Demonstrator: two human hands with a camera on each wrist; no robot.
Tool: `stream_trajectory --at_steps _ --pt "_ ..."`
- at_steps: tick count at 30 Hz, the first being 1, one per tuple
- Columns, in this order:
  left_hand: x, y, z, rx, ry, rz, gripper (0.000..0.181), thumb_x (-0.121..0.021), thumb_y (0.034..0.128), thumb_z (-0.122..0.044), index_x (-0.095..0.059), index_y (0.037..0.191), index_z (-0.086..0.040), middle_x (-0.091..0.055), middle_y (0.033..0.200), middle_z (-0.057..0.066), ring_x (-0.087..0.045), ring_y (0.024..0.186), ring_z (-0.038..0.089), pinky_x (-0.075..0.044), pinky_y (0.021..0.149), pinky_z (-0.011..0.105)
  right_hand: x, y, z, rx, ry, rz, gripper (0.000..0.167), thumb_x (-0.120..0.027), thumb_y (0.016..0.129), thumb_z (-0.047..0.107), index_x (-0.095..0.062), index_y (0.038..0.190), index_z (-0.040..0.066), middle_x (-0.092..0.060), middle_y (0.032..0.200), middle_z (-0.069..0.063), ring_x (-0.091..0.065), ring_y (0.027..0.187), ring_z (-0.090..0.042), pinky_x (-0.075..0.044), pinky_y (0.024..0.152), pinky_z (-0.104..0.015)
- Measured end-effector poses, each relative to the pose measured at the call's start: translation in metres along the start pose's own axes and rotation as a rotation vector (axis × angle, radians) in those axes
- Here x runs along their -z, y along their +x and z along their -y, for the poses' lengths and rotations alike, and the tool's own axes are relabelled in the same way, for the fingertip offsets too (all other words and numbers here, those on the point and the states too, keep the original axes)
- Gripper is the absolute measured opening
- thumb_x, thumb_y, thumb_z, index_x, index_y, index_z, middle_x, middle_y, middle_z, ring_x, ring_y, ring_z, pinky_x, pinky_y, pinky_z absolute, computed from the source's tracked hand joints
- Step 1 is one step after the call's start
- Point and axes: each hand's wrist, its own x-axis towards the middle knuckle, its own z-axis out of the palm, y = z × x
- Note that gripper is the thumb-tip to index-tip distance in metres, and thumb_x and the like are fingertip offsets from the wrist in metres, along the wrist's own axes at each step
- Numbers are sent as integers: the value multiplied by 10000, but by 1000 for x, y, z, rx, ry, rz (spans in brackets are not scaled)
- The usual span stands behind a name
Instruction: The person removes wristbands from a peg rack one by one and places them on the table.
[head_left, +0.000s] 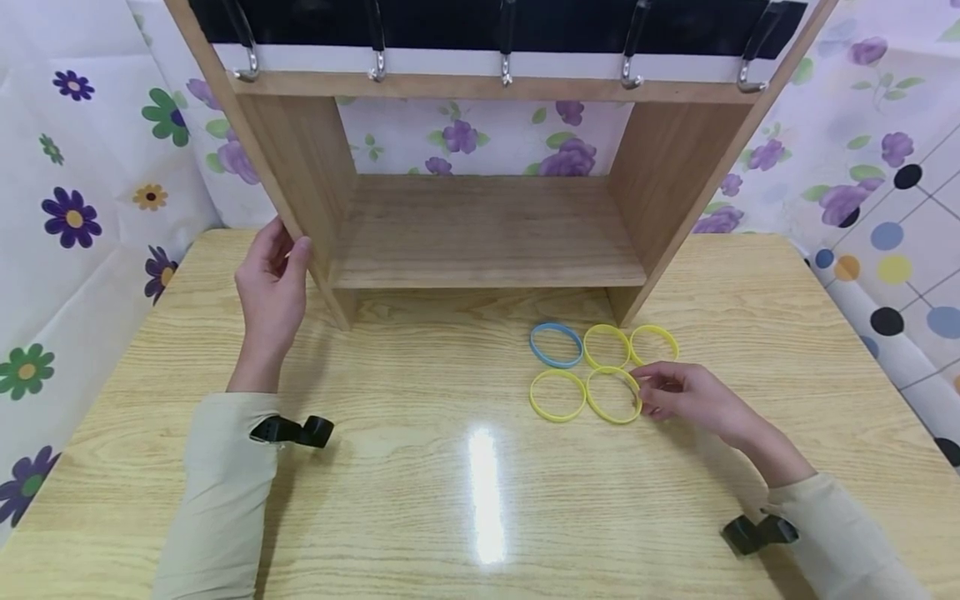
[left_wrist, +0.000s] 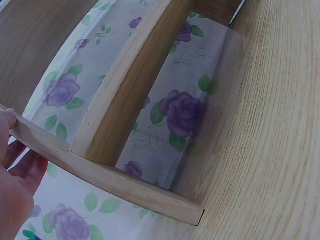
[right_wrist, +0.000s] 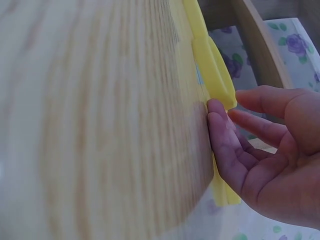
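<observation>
My left hand (head_left: 272, 287) grips the front edge of the left side panel of a wooden shelf rack (head_left: 487, 275), thumb on the inner side and fingers round the outside. The left wrist view shows that hand (left_wrist: 19, 185) at its left edge, on the panel. My right hand (head_left: 686, 400) pinches the right edge of a yellow ring (head_left: 592, 404) lying on the table. Up close, thumb and fingertips of the right hand (right_wrist: 270, 150) meet at the yellow band (right_wrist: 220, 80). A blue ring (head_left: 532, 346) and more yellow rings, one at front left (head_left: 534, 404), lie beside it.
Metal hooks (head_left: 506, 71) line a black strip (head_left: 442, 25) along the rack's upper front. The rack stands at the back of the wood-grain table (head_left: 405, 500). Flowered sheets (head_left: 82, 275) hang behind and to the left; dotted cloth (head_left: 900, 283) lies at right.
</observation>
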Motion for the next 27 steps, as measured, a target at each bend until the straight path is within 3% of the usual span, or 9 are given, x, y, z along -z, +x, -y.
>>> stream_trajectory --at_steps 8,19,24,27 --pt "-2 1 -1 5 -2 5 380 -565 976 -83 -552 1354 -46 -613 1276 111 -574 1141 150 -472 926 282 2 0 -3 -31 -50 -2 357 -599 953 89 -554 1239 -120 -655 944 -157 -652 823 -225 -558 728 -323" --pt "-5 3 0 19 -13 10 383 -566 978 -96 -545 1357 -42 -610 1274 118 -568 1144 151 -465 939 290 2 -1 -4 -27 -32 -14 353 -598 954 87 -553 1230 -127 -648 975 -175 -646 848 -212 -558 739 -330" --pt "1 2 -11 -21 -15 -82 383 -544 964 -24 -510 1342 34 -578 1295 136 -524 1179 146 -441 960 279 2 -1 -2 -18 -48 -38 342 -600 944 69 -563 1225 -121 -649 1008 -179 -645 874 -206 -559 736 -329" --pt "11 0 -32 -136 35 -173 356 -501 956 -2 -522 1308 50 -570 1297 107 -495 1205 171 -414 984 282 4 -3 2 7 -82 -69 333 -591 945 65 -566 1222 -118 -658 984 -178 -651 840 -224 -563 703 -338"
